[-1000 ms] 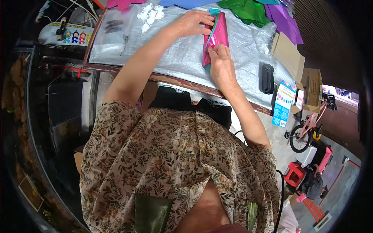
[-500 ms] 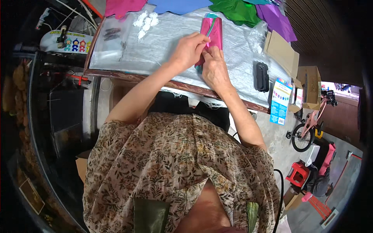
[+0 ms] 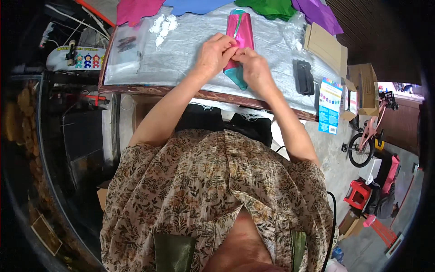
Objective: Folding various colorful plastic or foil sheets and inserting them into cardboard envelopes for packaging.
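Observation:
A shiny pink folded bundle (image 3: pixel 245 32) lies lengthwise on the table, with teal material (image 3: pixel 236 78) showing at its near end and a little at its far end. A thin green strip (image 3: pixel 237 28) runs along its upper part. Over the bundle's middle, my left hand (image 3: pixel 214 56) has its thumb and forefinger pinched together. My right hand (image 3: pixel 256 69) pinches from the other side, and the fingertips of both hands almost meet. Whatever is between the fingertips is too small to make out.
White string bundles (image 3: pixel 163 29) and a clear plastic bag (image 3: pixel 129 47) lie to the left. Pink, blue, green and purple shiny sheets (image 3: pixel 312 16) line the far edge. To the right are a black case (image 3: pixel 304 78), cardboard (image 3: pixel 326 45) and a blue printed card (image 3: pixel 329 106).
My right hand has lifted off the bundle from a flatter press into a pinch, uncovering the teal near end. The view has shifted slightly.

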`<move>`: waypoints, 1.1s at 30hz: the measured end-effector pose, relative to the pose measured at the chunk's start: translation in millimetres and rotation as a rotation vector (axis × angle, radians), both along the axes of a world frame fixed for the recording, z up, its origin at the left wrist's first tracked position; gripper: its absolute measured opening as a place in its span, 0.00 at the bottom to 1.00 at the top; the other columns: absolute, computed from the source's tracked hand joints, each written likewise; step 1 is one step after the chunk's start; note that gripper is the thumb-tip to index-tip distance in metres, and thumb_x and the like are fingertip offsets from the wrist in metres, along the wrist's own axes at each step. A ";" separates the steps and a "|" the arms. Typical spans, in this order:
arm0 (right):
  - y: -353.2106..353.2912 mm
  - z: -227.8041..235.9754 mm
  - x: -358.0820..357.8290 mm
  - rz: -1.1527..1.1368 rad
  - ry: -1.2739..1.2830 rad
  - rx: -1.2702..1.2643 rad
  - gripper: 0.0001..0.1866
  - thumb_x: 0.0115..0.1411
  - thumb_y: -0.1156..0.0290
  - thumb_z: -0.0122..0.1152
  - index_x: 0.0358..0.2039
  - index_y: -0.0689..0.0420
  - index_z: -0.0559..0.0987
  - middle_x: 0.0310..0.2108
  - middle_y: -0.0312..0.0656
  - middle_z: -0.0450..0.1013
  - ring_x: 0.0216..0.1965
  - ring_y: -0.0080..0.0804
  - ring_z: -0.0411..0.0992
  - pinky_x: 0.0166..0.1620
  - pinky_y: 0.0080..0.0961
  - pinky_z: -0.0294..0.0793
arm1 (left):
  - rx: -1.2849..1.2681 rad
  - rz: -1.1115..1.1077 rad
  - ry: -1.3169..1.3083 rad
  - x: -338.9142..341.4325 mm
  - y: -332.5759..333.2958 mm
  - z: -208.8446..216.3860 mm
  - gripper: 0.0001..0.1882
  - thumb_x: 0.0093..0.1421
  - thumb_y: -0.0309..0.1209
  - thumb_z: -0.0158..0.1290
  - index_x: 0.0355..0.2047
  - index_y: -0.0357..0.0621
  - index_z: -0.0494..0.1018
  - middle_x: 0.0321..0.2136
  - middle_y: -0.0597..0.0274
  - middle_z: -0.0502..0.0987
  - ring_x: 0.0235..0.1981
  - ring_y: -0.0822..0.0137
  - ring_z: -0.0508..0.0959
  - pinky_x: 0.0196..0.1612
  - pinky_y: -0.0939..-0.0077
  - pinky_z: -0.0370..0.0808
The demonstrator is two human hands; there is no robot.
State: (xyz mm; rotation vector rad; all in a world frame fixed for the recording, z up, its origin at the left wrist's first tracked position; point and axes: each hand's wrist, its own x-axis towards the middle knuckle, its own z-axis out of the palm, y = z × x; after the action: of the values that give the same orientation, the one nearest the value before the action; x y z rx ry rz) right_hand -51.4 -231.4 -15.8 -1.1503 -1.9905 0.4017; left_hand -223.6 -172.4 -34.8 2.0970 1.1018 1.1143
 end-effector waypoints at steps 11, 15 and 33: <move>24.9 23.9 53.0 -0.240 0.316 -0.777 0.10 0.63 0.70 0.66 0.28 0.61 0.78 0.20 0.36 0.76 0.16 0.18 0.69 0.17 0.17 0.64 | 0.078 -0.032 0.080 3.0 -2.0 5.9 0.11 0.59 0.26 0.63 0.42 0.41 0.81 0.38 0.54 0.79 0.36 0.60 0.84 0.40 0.70 0.84; 32.0 20.7 55.1 -0.214 0.293 -0.836 0.12 0.62 0.69 0.68 0.26 0.60 0.77 0.17 0.35 0.74 0.13 0.17 0.67 0.14 0.17 0.61 | 0.066 -0.030 0.059 4.0 -3.1 5.6 0.11 0.58 0.27 0.63 0.42 0.42 0.81 0.38 0.55 0.79 0.35 0.58 0.83 0.40 0.67 0.82; 29.9 25.0 44.7 -0.252 0.274 -0.841 0.13 0.59 0.70 0.70 0.23 0.60 0.75 0.14 0.37 0.74 0.11 0.20 0.67 0.13 0.20 0.63 | 0.037 0.020 0.057 3.1 -14.4 11.0 0.23 0.48 0.38 0.72 0.43 0.45 0.79 0.47 0.57 0.73 0.47 0.55 0.77 0.48 0.63 0.78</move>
State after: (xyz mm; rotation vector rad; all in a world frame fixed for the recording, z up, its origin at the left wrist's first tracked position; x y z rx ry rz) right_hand -6.6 -201.6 9.1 -1.7064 -1.4171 1.2591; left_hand -220.5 -186.8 -23.8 2.1627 1.1393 1.0979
